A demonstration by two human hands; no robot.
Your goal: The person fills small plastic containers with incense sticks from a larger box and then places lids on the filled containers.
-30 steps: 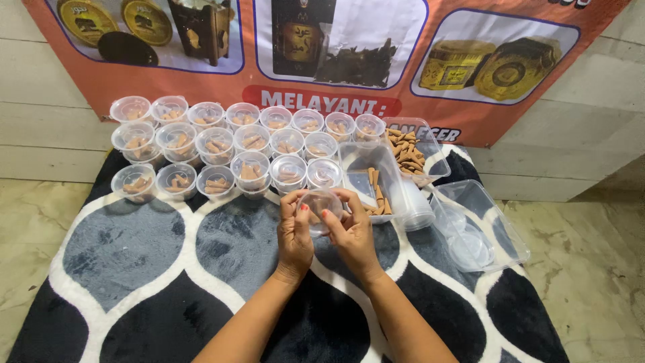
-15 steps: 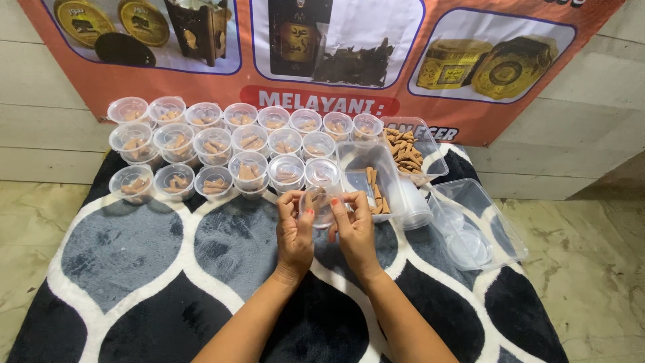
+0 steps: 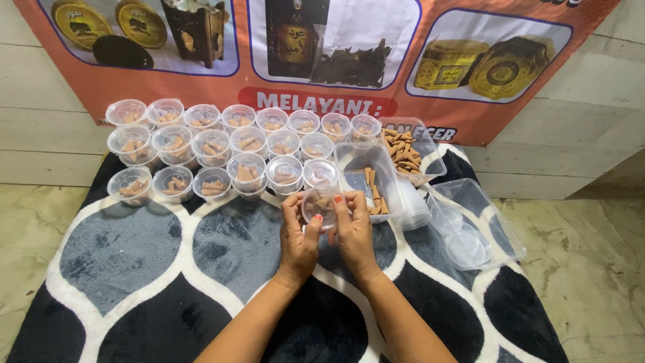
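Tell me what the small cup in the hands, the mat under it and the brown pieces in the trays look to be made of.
Small cup: thin clear plastic, glossy; the contents show through it. Both hands, left and right, grip it.
Mat: probably plush fabric, matte, with a soft look and a black, grey and white pattern.
Brown pieces: dull, cone-like, possibly pressed powder; the material cannot be told for sure.

Rows of filled cups [image 3: 222,144], an orange banner [image 3: 322,60] and a patterned rug [image 3: 134,249].
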